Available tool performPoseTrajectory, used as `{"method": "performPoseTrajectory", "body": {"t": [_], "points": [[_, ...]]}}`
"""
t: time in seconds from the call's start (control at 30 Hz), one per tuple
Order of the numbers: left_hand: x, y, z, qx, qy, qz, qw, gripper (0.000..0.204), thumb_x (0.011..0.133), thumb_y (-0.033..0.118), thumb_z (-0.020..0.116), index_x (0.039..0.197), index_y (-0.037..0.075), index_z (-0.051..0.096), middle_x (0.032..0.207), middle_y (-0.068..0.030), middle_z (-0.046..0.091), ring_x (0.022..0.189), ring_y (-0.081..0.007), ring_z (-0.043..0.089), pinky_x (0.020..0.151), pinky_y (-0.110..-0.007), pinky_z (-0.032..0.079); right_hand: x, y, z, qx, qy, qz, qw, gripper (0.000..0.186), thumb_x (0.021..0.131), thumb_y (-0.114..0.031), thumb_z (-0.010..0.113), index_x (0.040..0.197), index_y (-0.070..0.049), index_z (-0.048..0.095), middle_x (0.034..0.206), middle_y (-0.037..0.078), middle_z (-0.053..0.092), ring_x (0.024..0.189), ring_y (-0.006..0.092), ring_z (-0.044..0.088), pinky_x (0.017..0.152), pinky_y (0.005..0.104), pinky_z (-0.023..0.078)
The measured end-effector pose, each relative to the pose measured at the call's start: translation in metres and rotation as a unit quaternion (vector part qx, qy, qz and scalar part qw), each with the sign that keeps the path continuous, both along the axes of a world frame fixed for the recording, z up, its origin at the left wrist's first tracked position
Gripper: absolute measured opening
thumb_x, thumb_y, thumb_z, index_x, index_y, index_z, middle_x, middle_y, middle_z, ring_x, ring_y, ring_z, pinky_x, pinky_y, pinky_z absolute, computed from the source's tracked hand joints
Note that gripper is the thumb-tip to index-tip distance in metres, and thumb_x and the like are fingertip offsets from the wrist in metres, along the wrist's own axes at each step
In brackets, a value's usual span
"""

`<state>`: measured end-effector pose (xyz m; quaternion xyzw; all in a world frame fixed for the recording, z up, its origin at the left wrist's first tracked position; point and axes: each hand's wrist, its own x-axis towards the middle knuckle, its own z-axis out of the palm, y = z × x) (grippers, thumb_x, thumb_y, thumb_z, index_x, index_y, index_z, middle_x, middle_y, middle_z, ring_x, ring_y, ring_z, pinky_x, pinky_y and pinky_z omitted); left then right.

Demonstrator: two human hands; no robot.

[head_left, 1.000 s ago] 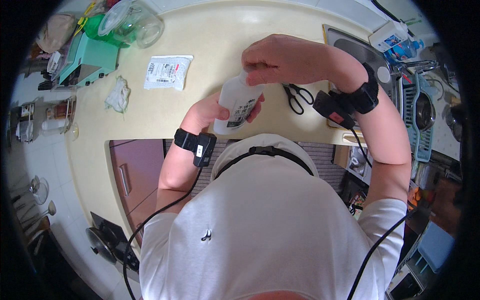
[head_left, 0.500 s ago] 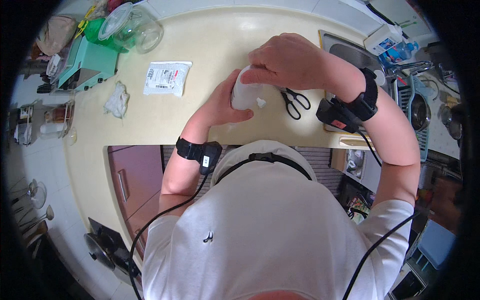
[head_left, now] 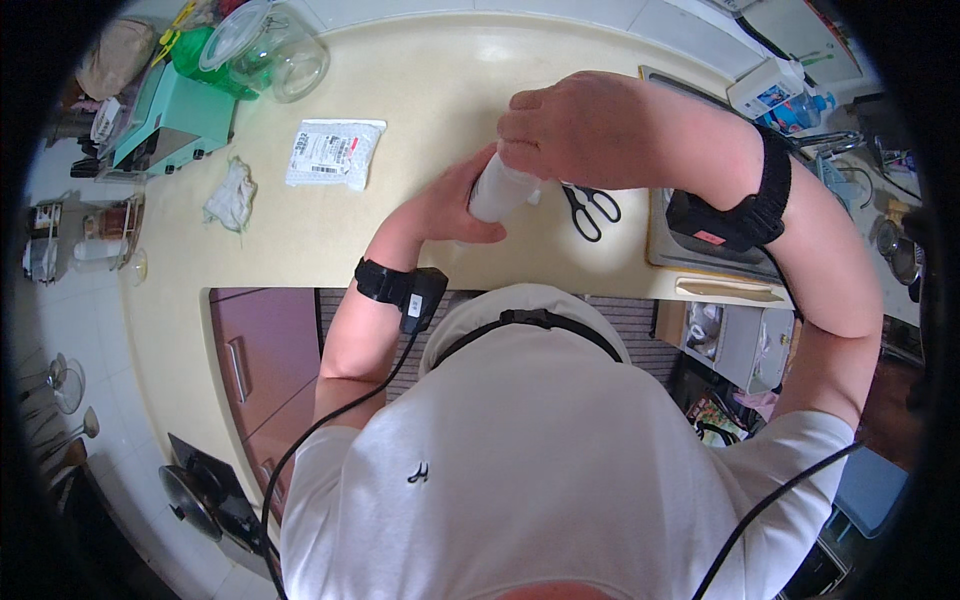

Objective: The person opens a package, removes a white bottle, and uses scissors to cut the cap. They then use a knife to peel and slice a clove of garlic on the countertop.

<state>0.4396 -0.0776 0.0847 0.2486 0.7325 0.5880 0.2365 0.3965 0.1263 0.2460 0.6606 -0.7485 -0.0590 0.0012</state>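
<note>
My left hand (head_left: 440,208) is wrapped round the body of a white bottle (head_left: 497,192) above the counter. Over the bottle's top, my right hand (head_left: 570,128) is closed with curled fingers; they hide the cap or neck beneath. Just right of the bottle lie black-handled scissors (head_left: 590,212), their blades mostly covered by my right hand and forearm. A small white piece (head_left: 535,197) shows partly beside the bottle. Further left on the counter rests a flat white package (head_left: 335,153) with a printed label.
A crumpled whitish cloth (head_left: 232,197) lies on the counter's left side. Behind it stand a mint-green appliance (head_left: 180,125) and a clear lidded jar (head_left: 295,65). The sink (head_left: 680,230) is at the right, partly under my forearm. Below the counter, a drawer (head_left: 750,345) sticks out.
My right forearm and elbow have swung outward to the right while the hand stays on the bottle's top. The bottle leans slightly more to the right. The small white piece is now more covered.
</note>
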Motion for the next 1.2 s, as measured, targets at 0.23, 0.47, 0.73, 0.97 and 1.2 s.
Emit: {"method": "performPoseTrajectory", "body": {"t": [0.23,0.47,0.73,0.97,1.2], "points": [[-0.001,0.006,0.008,0.133,0.01,0.078,0.988,0.081,0.057,0.017,0.077,0.129,0.009,0.042,0.116,-0.0085,0.058,0.106,-0.0245,0.057,0.096,-0.04,0.043,-0.004,-0.007,0.01,-0.05,-0.206,-0.164,0.964,0.028,0.082,-0.028,0.066,0.094,-0.003,0.064,0.09,0.011,0.066,0.089,0.0271,0.064,0.071,0.0372,0.053],[0.0,0.01,0.016,-0.039,0.097,0.143,0.984,0.079,0.058,0.02,0.08,0.127,0.008,0.043,0.114,-0.0129,0.059,0.106,-0.0275,0.058,0.09,-0.04,0.047,-0.01,-0.018,0.006,0.094,-0.119,-0.222,0.963,0.032,0.086,-0.033,0.059,0.094,-0.003,0.064,0.083,0.015,0.067,0.086,0.0318,0.064,0.077,0.0399,0.051],[-0.002,0.004,-0.002,-0.03,0.071,0.087,0.993,0.08,0.058,0.019,0.078,0.13,0.009,0.042,0.115,-0.012,0.058,0.108,-0.0266,0.058,0.092,-0.039,0.045,-0.013,-0.011,-0.009,0.019,-0.048,-0.046,0.998,0.027,0.085,-0.018,0.061,0.109,-0.006,0.06,0.1,0.009,0.065,0.096,0.0285,0.063,0.081,0.0396,0.052],[-0.004,0.003,-0.006,-0.019,0.071,0.107,0.992,0.081,0.058,0.019,0.078,0.13,0.01,0.042,0.115,-0.0121,0.059,0.108,-0.0265,0.058,0.093,-0.039,0.045,-0.015,-0.02,-0.009,0.087,-0.123,-0.252,0.956,0.03,0.084,-0.027,0.064,0.106,-0.007,0.06,0.08,0.011,0.068,0.081,0.0316,0.066,0.072,0.0409,0.052],[-0.005,0.007,-0.011,0.014,0.062,0.111,0.992,0.082,0.058,0.019,0.079,0.13,0.009,0.042,0.115,-0.0118,0.059,0.108,-0.0265,0.058,0.092,-0.039,0.046,-0.018,-0.015,-0.017,-0.028,-0.117,-0.144,0.982,0.025,0.081,-0.022,0.067,0.097,-0.003,0.063,0.077,0.014,0.068,0.08,0.033,0.066,0.072,0.0418,0.052]]}}
